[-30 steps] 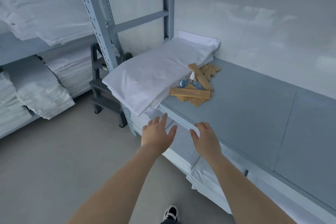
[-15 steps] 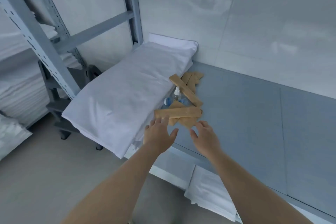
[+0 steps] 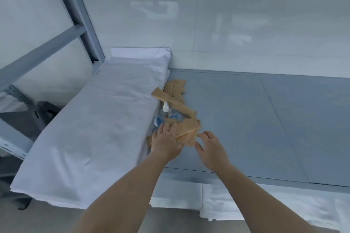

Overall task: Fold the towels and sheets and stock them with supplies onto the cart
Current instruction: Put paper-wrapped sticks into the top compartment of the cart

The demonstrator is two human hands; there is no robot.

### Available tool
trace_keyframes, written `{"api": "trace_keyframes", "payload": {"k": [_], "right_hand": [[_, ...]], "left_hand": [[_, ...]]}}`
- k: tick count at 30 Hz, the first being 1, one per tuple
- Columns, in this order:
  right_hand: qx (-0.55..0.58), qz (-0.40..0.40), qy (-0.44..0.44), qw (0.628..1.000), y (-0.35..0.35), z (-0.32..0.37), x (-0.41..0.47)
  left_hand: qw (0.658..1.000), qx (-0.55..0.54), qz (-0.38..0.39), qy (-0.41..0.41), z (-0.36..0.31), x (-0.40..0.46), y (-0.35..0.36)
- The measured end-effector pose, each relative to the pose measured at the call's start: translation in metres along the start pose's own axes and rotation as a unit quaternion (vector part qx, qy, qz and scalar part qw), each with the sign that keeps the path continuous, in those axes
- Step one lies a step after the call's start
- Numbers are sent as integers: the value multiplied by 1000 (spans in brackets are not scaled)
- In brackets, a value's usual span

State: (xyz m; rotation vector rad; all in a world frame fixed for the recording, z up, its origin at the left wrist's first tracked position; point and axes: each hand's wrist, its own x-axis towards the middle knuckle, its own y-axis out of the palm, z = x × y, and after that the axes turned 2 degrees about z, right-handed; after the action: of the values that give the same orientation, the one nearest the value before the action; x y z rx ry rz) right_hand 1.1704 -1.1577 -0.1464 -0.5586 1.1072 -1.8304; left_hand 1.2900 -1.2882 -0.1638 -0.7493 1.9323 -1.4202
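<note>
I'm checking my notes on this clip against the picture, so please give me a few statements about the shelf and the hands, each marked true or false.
1. The brown paper packets lie to the right of the folded white sheets. True.
2. The right hand grips a spray bottle. False: it holds nothing, its fingers relaxed just right of the packets.
3. The left hand reaches over the near end of the packet pile. True.
4. The small pump bottle stands on top of the sheets. False: it sits on the grey shelf, between the sheets and the packets.
5. More white linen lies on the level below the shelf. True.
</note>
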Motion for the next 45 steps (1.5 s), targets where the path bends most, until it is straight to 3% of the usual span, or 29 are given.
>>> {"api": "trace_keyframes", "payload": {"k": [5, 13, 22, 33, 45], "right_hand": [[-4, 4, 25, 1000, 8, -6, -4], [-20, 8, 9, 1000, 9, -9, -5], [-31, 34, -43, 998, -13, -11, -9], [-112, 146, -157, 970, 5, 19, 12], [-215, 171, -107, 956, 68, 25, 51]], "left_hand": [[1000, -12, 19, 1, 1, 7, 11], [999, -12, -51, 11, -5, -2, 22], [991, -85, -81, -65, -18, -25, -11], [974, -82, -121, -176, -4, -81, -34], [967, -107, -152, -176, 29, -98, -23]]}}
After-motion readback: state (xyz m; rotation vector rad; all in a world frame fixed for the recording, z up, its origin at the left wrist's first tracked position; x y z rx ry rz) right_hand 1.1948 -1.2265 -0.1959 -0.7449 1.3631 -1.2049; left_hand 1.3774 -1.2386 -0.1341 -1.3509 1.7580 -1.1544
